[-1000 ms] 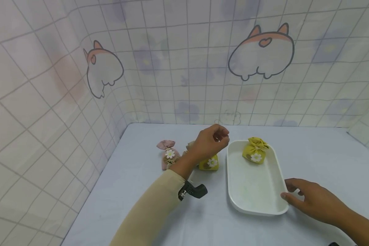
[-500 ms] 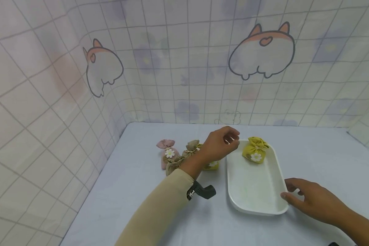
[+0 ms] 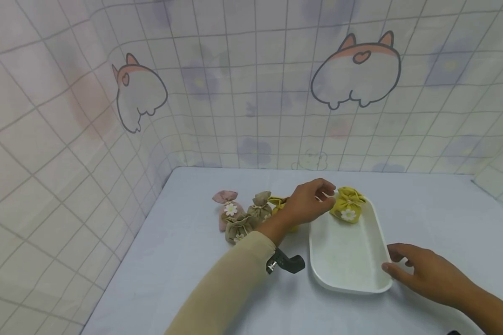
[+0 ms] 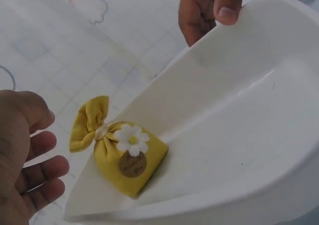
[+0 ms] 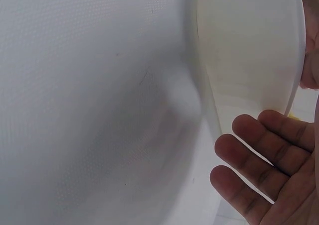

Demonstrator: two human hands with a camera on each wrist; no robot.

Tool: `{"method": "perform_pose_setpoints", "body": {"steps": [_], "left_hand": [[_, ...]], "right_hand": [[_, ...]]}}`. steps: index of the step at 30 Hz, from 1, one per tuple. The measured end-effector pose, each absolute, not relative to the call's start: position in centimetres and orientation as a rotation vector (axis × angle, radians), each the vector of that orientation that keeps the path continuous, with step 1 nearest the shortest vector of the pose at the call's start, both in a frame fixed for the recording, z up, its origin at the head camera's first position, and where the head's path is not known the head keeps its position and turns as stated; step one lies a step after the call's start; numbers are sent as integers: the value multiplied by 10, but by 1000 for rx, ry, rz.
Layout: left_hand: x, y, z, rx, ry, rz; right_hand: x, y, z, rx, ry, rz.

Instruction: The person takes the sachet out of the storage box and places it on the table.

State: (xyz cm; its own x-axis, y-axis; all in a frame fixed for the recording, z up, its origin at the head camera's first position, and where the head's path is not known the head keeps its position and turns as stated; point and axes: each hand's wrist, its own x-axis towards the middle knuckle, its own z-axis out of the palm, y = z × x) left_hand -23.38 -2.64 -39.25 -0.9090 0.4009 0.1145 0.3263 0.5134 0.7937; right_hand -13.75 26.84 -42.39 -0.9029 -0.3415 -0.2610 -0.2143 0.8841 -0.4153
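My left hand (image 3: 308,204) hangs over the left side of a white tray (image 3: 350,265), fingers loosely curled around nothing. Just beside its fingertips, a yellow cloth sachet (image 3: 347,205) with a white flower lies at the tray's far end. The left wrist view shows this tied yellow sachet (image 4: 130,160) leaning on the tray wall, its round brown label facing up. At the tray's right edge, my right hand (image 3: 427,274) holds the rim, thumb over it and fingers along the outer wall. Those fingers (image 5: 249,160) appear lightly bent in the right wrist view.
Left of the tray sit a pink sachet (image 3: 230,210), two beige sachets (image 3: 240,228) and another yellow sachet (image 3: 276,204), partly hidden by my left forearm. A pale cloth covers the table (image 3: 172,260). A grid-patterned curtain (image 3: 243,93) hangs behind.
My left hand has moved rightward from above the sachet group to the tray's far left edge, uncovering the beige sachets. The right hand and tray have stayed put.
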Motion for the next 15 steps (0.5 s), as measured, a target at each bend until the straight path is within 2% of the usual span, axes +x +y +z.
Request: {"method": "perform_pose_setpoints", "body": {"steps": [15], "left_hand": [[-243,-10,-400,593,2719,1289]], "right_hand": [[-137,268,-425,-431,2740,-546]]}}
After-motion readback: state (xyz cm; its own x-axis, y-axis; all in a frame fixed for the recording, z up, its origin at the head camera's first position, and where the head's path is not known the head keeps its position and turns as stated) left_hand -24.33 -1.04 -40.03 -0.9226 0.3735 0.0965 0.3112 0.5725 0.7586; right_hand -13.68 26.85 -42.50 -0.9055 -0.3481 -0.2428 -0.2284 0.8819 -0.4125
